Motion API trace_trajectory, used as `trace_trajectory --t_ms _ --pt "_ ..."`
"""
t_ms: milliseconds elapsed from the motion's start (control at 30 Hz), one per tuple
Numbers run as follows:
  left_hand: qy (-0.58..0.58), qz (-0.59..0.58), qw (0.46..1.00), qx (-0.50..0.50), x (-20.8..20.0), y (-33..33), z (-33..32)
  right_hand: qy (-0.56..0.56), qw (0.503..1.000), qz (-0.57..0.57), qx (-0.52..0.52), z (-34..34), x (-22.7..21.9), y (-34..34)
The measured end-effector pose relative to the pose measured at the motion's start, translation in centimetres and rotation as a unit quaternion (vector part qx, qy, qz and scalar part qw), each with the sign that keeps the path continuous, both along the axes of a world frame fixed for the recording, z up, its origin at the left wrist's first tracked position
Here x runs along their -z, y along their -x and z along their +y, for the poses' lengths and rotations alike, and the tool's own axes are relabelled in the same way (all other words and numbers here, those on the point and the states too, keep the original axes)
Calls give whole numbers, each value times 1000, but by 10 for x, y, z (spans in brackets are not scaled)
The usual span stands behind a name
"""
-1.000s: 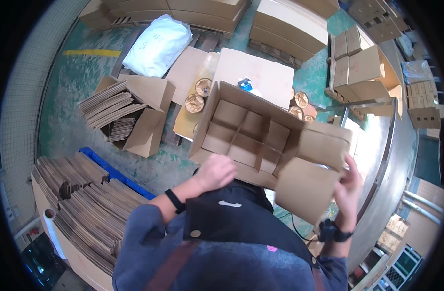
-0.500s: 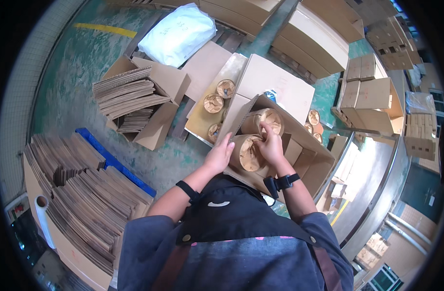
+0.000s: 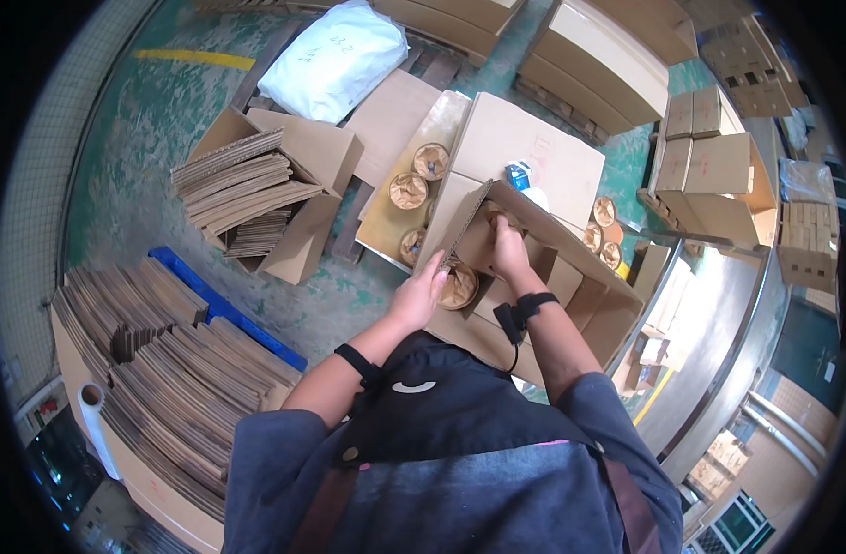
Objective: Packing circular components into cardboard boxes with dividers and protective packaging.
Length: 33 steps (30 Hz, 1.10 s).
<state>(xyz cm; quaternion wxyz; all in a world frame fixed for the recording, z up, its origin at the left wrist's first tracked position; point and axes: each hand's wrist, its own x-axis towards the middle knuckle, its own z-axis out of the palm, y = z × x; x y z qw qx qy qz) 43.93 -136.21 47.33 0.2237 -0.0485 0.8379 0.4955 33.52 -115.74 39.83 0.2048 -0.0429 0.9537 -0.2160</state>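
Note:
An open cardboard box (image 3: 617,319) with cardboard dividers (image 3: 545,286) stands tilted in front of me. Two cylinders wrapped in brown paper sit down in its left-hand cells: a nearer roll (image 3: 458,288) and a farther roll (image 3: 493,210). My right hand (image 3: 510,251) reaches into the box, its closed fingers at the gathered paper top of the farther roll; the fingertips are partly hidden. My left hand (image 3: 417,297) grips the box's left wall near the closer roll, the thumb at its upper edge.
More paper-wrapped rolls (image 3: 408,191) stand on a board to the left, others (image 3: 604,212) beyond the box. A closed carton (image 3: 534,138) carries a blue-and-white packet (image 3: 518,173). Flattened cardboard (image 3: 183,388) is stacked at lower left; a box of cardboard pieces (image 3: 247,185) stands behind it.
Both wrapped rolls have gone down deeper into the box's cells. My right hand has moved from the nearer roll to the farther one. The left hand stays at the box wall.

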Motion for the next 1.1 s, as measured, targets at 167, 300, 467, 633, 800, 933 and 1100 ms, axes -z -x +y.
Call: trace_trajectory --t_ms 167,300,467,633,800,933,1100 --pt "12 -64 998 -2 -5 2 -6 3 996 30 -78 -13 -67 -20" --pt "23 8 1000 -19 7 -2 -4 71 984 144 -82 -3 -107 -41" --pt "24 24 999 -27 5 3 -3 79 949 278 -125 0 -88 -38" --pt "43 -32 998 16 -7 13 1 -108 978 72 -166 -11 -10 -61" --pt "45 -2 999 13 2 -6 -6 -69 986 2 -149 -20 -25 -78" --pt "24 37 999 12 10 8 12 -77 957 -160 -230 22 -26 -51" --pt "48 63 996 -37 3 1 -2 478 869 -28 127 106 -172 -54"
